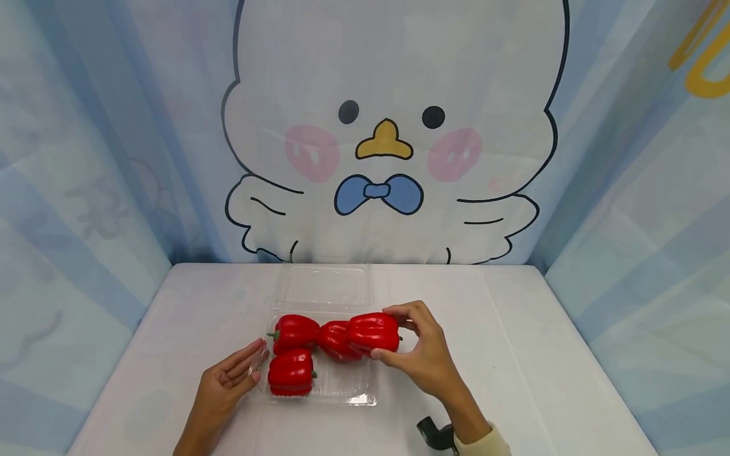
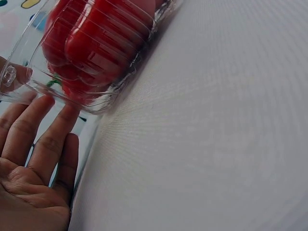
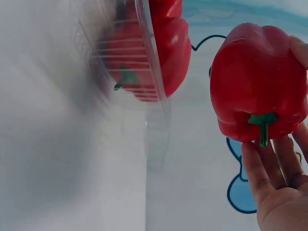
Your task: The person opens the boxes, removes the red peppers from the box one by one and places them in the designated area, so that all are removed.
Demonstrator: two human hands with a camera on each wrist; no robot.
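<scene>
A clear plastic clamshell container (image 1: 345,389) lies on the table with its lid (image 1: 325,285) folded back, away from me. Inside it sit a red bell pepper (image 1: 295,332) at the back left, another red bell pepper (image 1: 291,373) at the front left, and a third bell pepper (image 1: 335,341) toward the back middle. My right hand (image 1: 424,354) holds one more red bell pepper (image 3: 260,82) between thumb and fingers, raised above the container's right side, green stem facing the wrist. At the left rim, my left hand (image 1: 225,383) holds the container's edge, its fingers (image 2: 48,144) against the outer wall.
A white cloth covers the table (image 1: 485,367). Beside my right wrist is a black curved object (image 1: 436,434), partly hidden by the sleeve. Behind the table hangs a curtain (image 1: 388,228) printed with a cartoon bird, and pale blue curtains flank both sides.
</scene>
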